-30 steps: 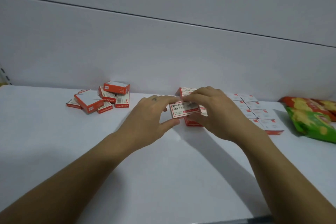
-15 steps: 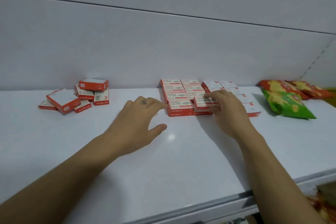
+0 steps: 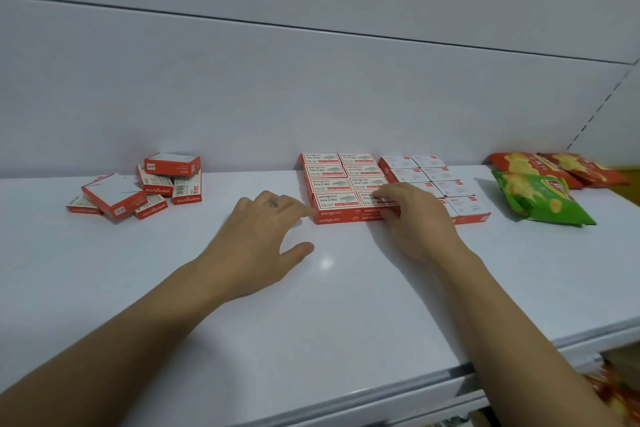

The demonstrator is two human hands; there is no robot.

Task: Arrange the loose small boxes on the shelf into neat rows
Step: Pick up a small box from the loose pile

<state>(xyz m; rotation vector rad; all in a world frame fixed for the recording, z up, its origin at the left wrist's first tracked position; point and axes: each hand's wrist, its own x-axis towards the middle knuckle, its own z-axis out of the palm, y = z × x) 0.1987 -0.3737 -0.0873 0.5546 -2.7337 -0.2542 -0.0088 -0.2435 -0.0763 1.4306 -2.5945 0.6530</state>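
Plainly, right hand point(image 3: 415, 222) pinches box point(image 3: 367, 198) labelled "wangu 24/6".

1. Neat block of small red-and-white printed cardboard boxes point(image 3: 334, 199): smooth paperboard with a faint sheen.
2. White shelf board point(image 3: 311, 315) under the block: smooth and semi-gloss, with a glare spot just in front.
3. Loose heap of red-and-white cardboard boxes point(image 3: 138, 187), well left of the block: matt faces.
4. Red and green snack bags point(image 3: 540, 201), right of the block: glossy, crinkled plastic film.
5. White back panel point(image 3: 311, 97) behind the block: smooth and matt.
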